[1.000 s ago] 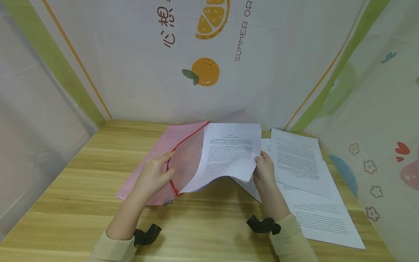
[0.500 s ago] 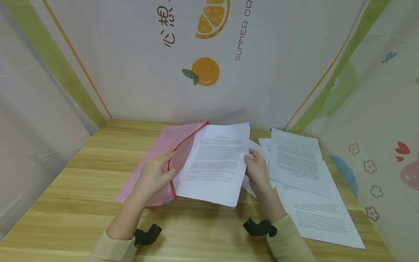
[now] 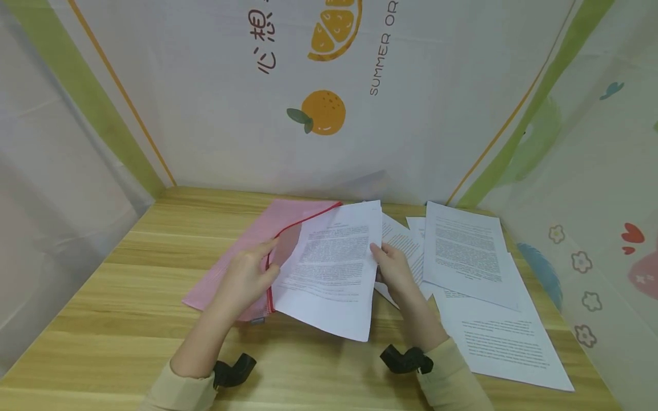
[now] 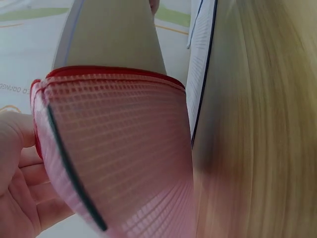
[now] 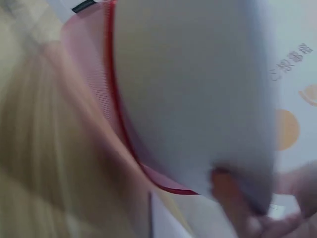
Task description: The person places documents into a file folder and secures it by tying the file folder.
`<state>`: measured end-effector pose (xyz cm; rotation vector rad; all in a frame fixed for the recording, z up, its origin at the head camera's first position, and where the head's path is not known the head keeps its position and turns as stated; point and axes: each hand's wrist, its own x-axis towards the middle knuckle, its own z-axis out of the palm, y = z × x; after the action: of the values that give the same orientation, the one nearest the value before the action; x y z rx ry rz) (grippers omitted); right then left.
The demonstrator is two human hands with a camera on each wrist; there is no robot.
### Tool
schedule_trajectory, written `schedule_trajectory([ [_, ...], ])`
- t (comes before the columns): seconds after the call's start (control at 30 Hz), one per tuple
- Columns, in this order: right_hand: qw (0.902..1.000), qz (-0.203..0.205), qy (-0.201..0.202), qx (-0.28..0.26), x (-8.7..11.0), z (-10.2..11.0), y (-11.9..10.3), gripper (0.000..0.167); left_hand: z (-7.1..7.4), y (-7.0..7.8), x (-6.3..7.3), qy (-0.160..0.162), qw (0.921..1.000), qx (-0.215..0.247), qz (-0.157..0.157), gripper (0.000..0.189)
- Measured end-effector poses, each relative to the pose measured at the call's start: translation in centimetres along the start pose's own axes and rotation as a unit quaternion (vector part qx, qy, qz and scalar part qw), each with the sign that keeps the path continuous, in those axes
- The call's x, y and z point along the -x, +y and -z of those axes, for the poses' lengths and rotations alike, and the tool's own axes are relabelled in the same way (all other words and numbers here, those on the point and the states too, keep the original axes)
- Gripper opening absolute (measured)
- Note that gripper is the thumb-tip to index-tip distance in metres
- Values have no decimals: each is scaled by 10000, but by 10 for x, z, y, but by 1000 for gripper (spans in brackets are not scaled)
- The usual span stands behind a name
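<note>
Paper, white and closely printed on its upper face, formed a gently curved stack [image 3: 329, 274]; the print was too small to read. Its left end sat inside a pink mesh pouch [image 3: 288, 216] with a red rim [image 3: 308, 218]. The pouch lay slanted on a wood-grain counter [image 3: 128, 274], a small grey tag [image 3: 257, 321] at its near edge.

The stack's near right corner jutted past the pouch toward the person. Bare wood ran left of the pouch and between the forearms. On the right, loose printed sheets [image 3: 466, 245] overlapped, one partly behind the right forearm. A pale hanging [image 3: 205, 114] printed with oranges rose at the counter's far side.

The left grip [image 3: 250, 275] pinched the pouch's red rim, just beside the stack. The right grip [image 3: 394, 268] held the stack's right edge, thumb on the printed face, fingers underneath. The stack spanned the space between both grips. The right wrist view was blurred.
</note>
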<state>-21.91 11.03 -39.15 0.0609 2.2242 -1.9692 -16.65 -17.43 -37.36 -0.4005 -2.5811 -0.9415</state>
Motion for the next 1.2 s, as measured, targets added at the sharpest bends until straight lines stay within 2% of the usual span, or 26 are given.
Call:
schedule_trajectory([
  [0.07, 9984, -19, -397, 390, 2, 5, -1, 42, 0, 0, 0, 87, 9999, -62, -4, 48],
  [0.17, 9905, -20, -1156, 745, 5, 14, -3, 40, 0, -1, 0, 196, 9997, -132, -31, 47],
  [0.3, 9787, 95, -1909, 751, 8, 21, -6, 41, -1, -1, 0, 263, 9995, -176, -64, 47],
  [0.37, 9774, 226, -1997, 648, 9, 20, -6, 41, -1, -1, 0, 281, 9992, -248, -131, 47],
  [0.5, 9827, 416, -1750, 445, 9, 10, -3, 41, -2, 1, 0, 292, 9987, -308, -275, 48],
  [0.73, 9909, 381, -1259, 292, 9, -13, 4, 46, -5, 6, 2, 193, 9986, -265, -406, 48],
  [0.8, 9939, 366, -1013, 244, 8, -16, 5, 46, -6, 7, 2, 151, 9988, -256, -377, 48],
  [0.97, 9982, 74, -365, -475, 5, -16, 3, 46, -5, 6, 2, 183, 9991, -226, -297, 50],
  [1.07, 9969, -105, -228, -739, 5, -17, 1, 46, -5, 7, 2, 199, 9986, -300, -386, 51],
  [1.2, 9975, 42, -235, -670, 11, -25, -1, 45, -6, 8, 1, 171, 9983, -352, -433, 50],
])
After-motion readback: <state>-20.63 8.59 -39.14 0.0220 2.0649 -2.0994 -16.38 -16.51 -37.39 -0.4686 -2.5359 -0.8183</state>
